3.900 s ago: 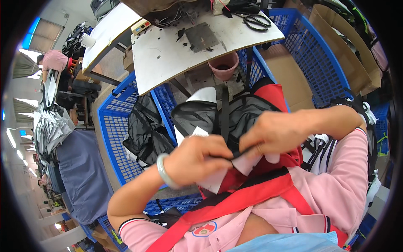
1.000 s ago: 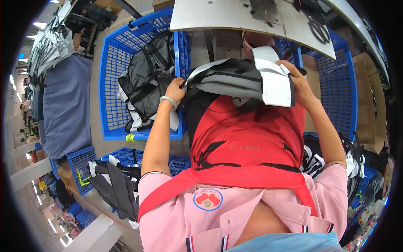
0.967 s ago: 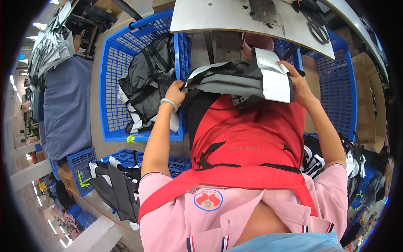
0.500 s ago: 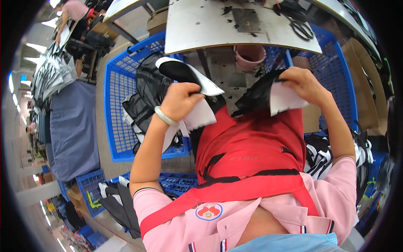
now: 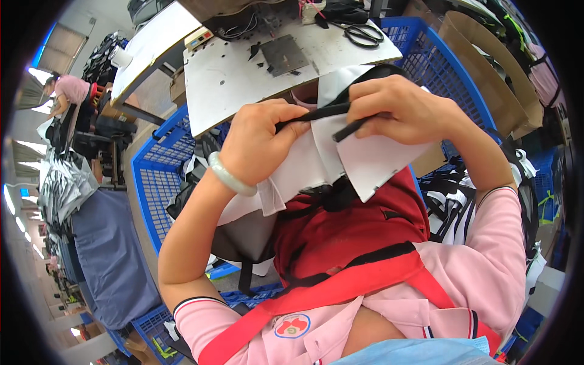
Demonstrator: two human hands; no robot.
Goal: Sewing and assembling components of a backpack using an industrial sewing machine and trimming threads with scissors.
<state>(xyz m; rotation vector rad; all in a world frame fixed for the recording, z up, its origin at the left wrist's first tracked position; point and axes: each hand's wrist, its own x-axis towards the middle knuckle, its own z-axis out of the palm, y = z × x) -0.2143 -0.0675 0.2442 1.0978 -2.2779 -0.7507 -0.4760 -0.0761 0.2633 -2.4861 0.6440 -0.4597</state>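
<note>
A white and black fabric piece (image 5: 298, 165) hangs between my hands above my lap, black edging along its top. My left hand (image 5: 261, 137), with a pale bangle on the wrist, is closed on that edging, thumb and fingers pinching it. My right hand (image 5: 398, 109) grips the other end of the piece; a short black strip end sticks out below its fingers. A white panel (image 5: 380, 161) hangs under the right hand. Below the left hand, a grey and black part of the fabric drops over the red apron (image 5: 347, 243).
Ahead stands a white table (image 5: 213, 91) with black-handled scissors (image 5: 363, 35), a dark metal plate (image 5: 284, 56) and scraps. Blue crates (image 5: 155, 182) flank my legs, holding fabric pieces. A cardboard box (image 5: 486, 73) stands at right. Another person (image 5: 72, 91) works at far left.
Both hands have risen and come close together, bringing the separately held fabric parts side by side. The view has turned, so the table now appears further left.
</note>
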